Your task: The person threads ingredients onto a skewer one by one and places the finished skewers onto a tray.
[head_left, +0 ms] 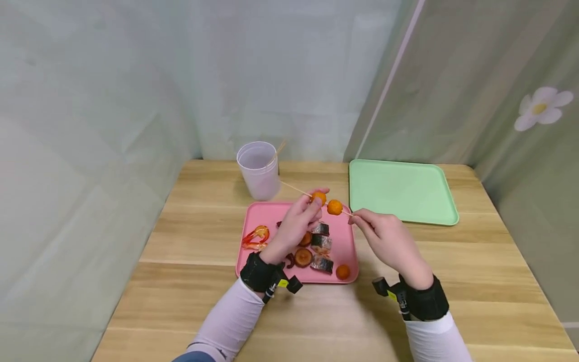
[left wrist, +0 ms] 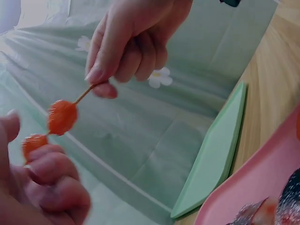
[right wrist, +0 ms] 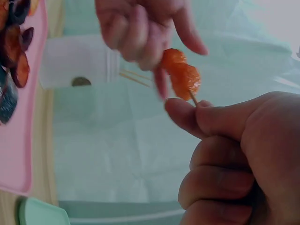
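My right hand [head_left: 384,236] pinches one end of a thin wooden skewer [left wrist: 84,95] between thumb and forefinger, its other fingers curled. Two glossy orange balls are threaded on the skewer. The nearer ball [left wrist: 63,117] sits a short way from the right fingertips. Around the farther ball [head_left: 318,197] are the thumb and fingers of my left hand [head_left: 296,221], partly hiding it. The skewer's other end points left, toward the cup. Both hands are above a pink tray [head_left: 346,241], where a loose orange ball [head_left: 343,272] lies in the near right corner.
The pink tray also bears shrimp [head_left: 257,234], round brown slices [head_left: 303,257] and dark-skinned fish pieces [head_left: 321,264]. A translucent cup [head_left: 260,176] with several skewers stands behind it. A bare green tray [head_left: 402,191] lies at the back right, near the curtain.
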